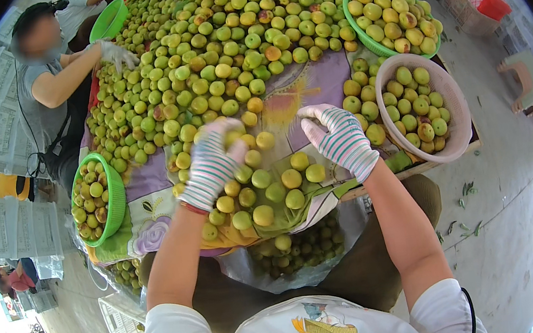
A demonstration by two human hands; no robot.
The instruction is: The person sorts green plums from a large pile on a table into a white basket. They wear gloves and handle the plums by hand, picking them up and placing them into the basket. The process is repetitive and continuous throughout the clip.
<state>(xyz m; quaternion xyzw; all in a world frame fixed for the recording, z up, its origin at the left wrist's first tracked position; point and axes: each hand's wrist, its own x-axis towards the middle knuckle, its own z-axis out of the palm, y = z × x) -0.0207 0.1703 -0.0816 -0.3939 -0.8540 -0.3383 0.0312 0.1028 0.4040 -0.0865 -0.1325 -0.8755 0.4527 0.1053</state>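
Note:
My left hand point(213, 161), in a striped knit glove and blurred, is over loose round green-yellow fruits point(261, 179) near the table's front edge. A yellowish fruit point(232, 138) shows between its thumb and fingers; the blur hides whether it is gripped. My right hand point(336, 137), gloved alike, hovers above the patterned cloth point(329, 69) with thumb and fingers apart and nothing between them. Ahead of both hands spreads a large heap of the same fruits point(229, 35), some with brown patches. One fruit point(283, 241) is just below the cloth's front edge, above a plastic-lined container of fruits point(308, 252).
A pink basket point(459, 116) and a green basket point(353, 18), both holding fruits, stand at right. Another filled green basket point(116, 196) is at left. A co-worker's gloved hand point(116, 55) touches the heap. White crates point(16, 219) and a stool point(532, 78) stand on the floor.

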